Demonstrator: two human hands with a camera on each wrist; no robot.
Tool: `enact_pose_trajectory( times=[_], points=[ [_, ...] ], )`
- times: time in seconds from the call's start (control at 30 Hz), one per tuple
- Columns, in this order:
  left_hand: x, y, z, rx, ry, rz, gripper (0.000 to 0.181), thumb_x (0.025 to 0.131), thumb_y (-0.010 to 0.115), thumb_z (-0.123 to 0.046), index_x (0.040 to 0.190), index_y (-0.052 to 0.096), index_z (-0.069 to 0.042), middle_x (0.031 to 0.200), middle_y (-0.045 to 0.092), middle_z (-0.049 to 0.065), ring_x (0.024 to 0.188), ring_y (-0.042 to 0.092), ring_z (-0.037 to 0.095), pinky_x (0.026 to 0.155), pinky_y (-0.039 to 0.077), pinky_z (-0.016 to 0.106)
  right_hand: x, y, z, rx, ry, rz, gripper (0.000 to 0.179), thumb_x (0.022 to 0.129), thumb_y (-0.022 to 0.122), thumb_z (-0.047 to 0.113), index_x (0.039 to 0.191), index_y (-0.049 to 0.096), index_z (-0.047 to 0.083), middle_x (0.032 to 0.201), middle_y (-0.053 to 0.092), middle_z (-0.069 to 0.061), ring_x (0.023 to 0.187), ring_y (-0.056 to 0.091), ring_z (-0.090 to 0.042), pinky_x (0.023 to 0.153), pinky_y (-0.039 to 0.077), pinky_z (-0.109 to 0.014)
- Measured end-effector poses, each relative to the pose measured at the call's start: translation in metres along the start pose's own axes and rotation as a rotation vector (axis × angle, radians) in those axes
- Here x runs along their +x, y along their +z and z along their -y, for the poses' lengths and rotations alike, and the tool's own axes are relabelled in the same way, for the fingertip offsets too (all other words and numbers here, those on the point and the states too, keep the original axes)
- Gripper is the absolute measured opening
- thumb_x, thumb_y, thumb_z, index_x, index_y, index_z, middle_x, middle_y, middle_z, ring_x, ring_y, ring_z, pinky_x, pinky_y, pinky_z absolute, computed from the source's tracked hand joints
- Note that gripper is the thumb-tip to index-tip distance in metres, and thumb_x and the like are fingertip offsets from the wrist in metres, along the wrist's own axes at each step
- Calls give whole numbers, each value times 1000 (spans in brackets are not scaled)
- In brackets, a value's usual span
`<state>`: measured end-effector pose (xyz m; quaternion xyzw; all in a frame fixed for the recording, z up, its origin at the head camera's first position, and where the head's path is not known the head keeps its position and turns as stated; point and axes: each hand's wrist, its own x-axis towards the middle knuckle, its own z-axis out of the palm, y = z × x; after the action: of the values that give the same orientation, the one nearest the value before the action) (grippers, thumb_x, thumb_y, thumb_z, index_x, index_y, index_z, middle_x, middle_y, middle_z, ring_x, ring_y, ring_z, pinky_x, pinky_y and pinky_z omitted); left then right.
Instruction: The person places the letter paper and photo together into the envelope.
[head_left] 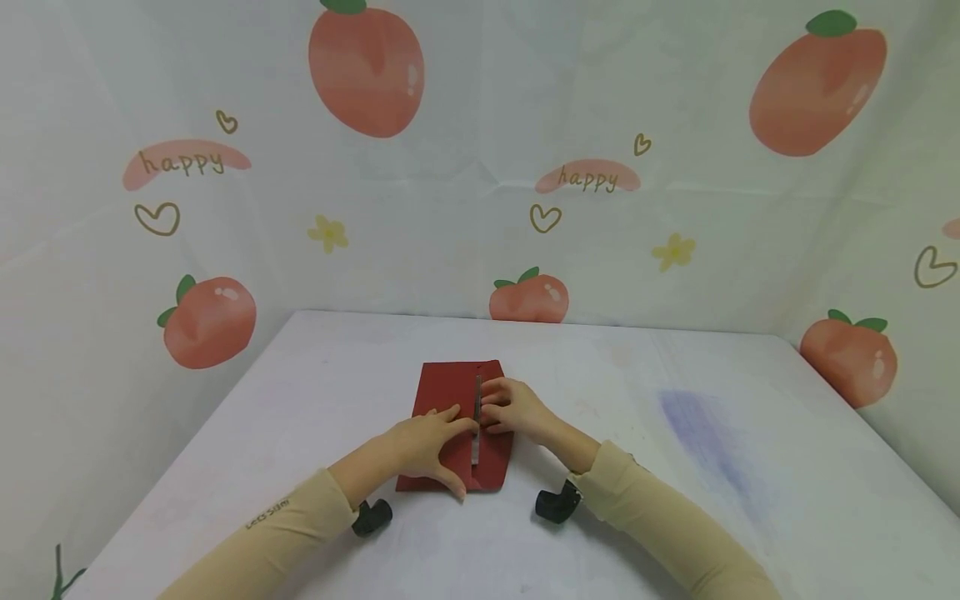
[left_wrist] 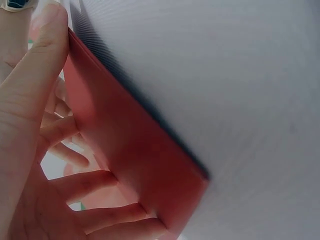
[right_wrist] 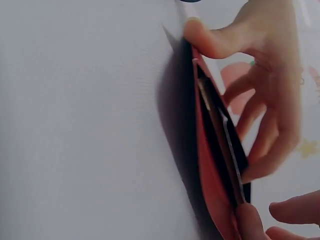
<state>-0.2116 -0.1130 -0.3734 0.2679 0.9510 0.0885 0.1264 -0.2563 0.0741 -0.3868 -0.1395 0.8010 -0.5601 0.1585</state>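
Observation:
A flat red envelope (head_left: 444, 385) lies on the white table, with a flap (head_left: 492, 471) along its right side. Fingers and thumb spread, my left hand (head_left: 420, 442) rests across its front, and the thumb reaches the near edge. My right hand (head_left: 519, 412) comes in from the right, slightly bent fingertips right at the long opening. A thin grey strip (head_left: 476, 450) shows in that gap. Seen from the right wrist, the red sides stand apart around a dark inside and a thin, pale-edged insert (right_wrist: 229, 135). One right fingertip (right_wrist: 250, 222) touches the opening's edge.
The white table (head_left: 337, 375) carries a faint purple smudge (head_left: 708, 450) on the right. A black wrist device hangs below each forearm, one on the left (head_left: 372, 517) and one on the right (head_left: 557, 505). A fruit-printed cloth (head_left: 450, 225) backs the table.

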Motion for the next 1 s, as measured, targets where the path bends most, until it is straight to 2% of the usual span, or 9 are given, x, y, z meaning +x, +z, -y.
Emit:
enact_pose_trajectory(
  times=[0.27,0.5,0.67,0.9,1.0],
  points=[
    [0,1,-1,17,-9,2,85,63,75,-62,134,44,-26,148,36,15,129,38,51,94,44,60,-9,-19,-1,-63,12,-40,36,91,56,7,124,51,-4,115,60,-24,80,68,-17,72,58,-34],
    [0,2,-2,41,-8,1,84,64,74,-63,134,45,-27,148,36,15,129,39,51,94,45,58,-22,-41,-1,-101,-1,-46,37,91,57,12,124,51,-6,117,60,-25,85,69,-24,74,58,-35],
    [-1,0,-3,48,-9,-1,85,64,74,-63,135,44,-27,149,36,14,130,38,50,94,46,57,-29,-56,-3,-137,0,-80,37,92,56,14,123,52,-5,116,61,-24,87,69,-26,74,58,-32],
    [-4,-2,-1,41,-2,-7,83,66,72,-63,135,43,-27,149,35,14,132,38,45,93,47,54,-40,-79,-4,-224,-82,-119,38,93,56,16,122,52,-7,116,60,-28,92,67,-33,75,58,-32],
    [-5,-7,1,40,17,-47,77,71,69,-61,134,45,-24,147,39,14,131,43,40,92,49,51,-44,-89,-4,-295,-121,-169,36,92,57,15,121,54,-6,113,62,-25,92,67,-33,75,57,-31]
  ],
)
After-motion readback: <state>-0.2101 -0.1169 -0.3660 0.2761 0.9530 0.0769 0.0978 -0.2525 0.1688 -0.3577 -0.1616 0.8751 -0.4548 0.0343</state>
